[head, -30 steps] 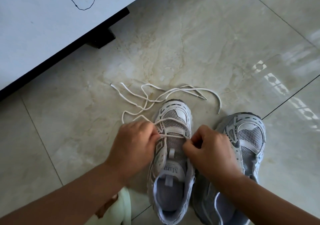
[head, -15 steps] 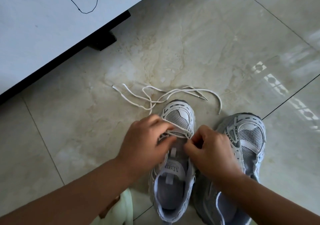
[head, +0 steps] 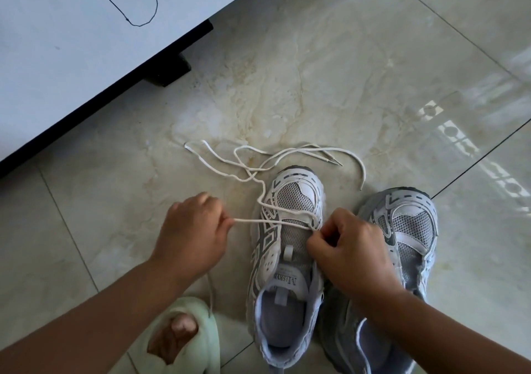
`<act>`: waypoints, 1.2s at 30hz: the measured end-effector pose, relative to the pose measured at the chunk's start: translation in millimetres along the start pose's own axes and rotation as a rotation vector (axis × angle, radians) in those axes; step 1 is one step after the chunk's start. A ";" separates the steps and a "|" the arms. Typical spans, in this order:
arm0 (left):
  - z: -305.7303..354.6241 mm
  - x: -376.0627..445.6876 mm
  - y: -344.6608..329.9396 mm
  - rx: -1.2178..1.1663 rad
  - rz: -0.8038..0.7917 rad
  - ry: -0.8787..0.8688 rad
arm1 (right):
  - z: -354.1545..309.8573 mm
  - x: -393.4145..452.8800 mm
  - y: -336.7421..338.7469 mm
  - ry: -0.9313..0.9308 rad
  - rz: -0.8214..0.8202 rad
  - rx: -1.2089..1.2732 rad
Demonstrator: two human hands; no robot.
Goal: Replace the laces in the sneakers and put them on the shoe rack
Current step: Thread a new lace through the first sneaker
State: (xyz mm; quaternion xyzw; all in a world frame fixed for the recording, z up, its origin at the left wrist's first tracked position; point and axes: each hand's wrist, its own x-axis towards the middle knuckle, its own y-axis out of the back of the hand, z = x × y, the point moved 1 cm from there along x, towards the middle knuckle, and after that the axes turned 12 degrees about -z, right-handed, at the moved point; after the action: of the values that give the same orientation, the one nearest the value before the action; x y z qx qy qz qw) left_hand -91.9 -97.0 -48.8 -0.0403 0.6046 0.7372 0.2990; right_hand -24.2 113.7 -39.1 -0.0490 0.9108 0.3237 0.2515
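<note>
Two grey-and-white mesh sneakers stand side by side on the tiled floor, toes pointing away from me. The left sneaker (head: pixel 290 230) has a white lace (head: pixel 275 155) threaded through its lowest eyelets, the rest lying in loose loops in front of the toe. My left hand (head: pixel 192 230) pinches the lace and holds a taut length out to the left of the shoe. My right hand (head: pixel 347 247) pinches the lace at the shoe's right eyelets. The right sneaker (head: pixel 408 230) has no lace that I can see, and my right forearm covers part of it.
A white cabinet (head: pixel 71 57) with a black base and foot fills the upper left, a thin black cord (head: pixel 143 14) lying on its top. A pale green slipper with toes showing (head: pixel 184 339) sits at the bottom left. Glossy marble tiles (head: pixel 373 71) stretch beyond the shoes.
My left hand has moved from over the shoe's tongue out to the left, drawing the lace taut through the eyelets. My right hand has stayed at the right eyelets.
</note>
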 end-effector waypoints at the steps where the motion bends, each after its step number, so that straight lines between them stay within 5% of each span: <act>1: -6.8 -4.5 -1.5 -0.046 -0.041 0.034 | -0.1 -0.1 0.6 -0.001 0.003 0.002; 6: -6.4 -1.9 -7.2 -0.306 -0.021 -0.038 | -0.7 0.3 0.7 0.008 0.004 0.000; 14: 30.1 43.1 -0.9 -0.151 0.043 -0.281 | -4.1 4.7 0.1 0.071 0.023 -0.015; 23: 47.9 16.0 21.8 -0.277 0.127 -0.454 | -10.2 31.3 9.2 0.531 0.093 -0.106; 27: 6.2 18.3 17.3 -0.150 0.132 -0.339 | 1.6 35.3 17.0 0.394 0.227 -0.124; 32: -17.8 16.9 25.9 -0.262 0.151 -0.216 | 6.3 32.6 20.0 0.175 0.290 -0.224; 36: 22.5 14.0 35.0 -0.353 0.102 -0.372 | -19.6 26.7 12.1 0.443 0.178 -0.373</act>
State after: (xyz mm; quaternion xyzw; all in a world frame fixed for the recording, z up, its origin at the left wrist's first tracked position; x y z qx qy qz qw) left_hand -113.7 -74.0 -18.4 0.0748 0.4027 0.8401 0.3557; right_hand -58.8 113.1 -32.3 -0.0836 0.8691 0.4875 0.0042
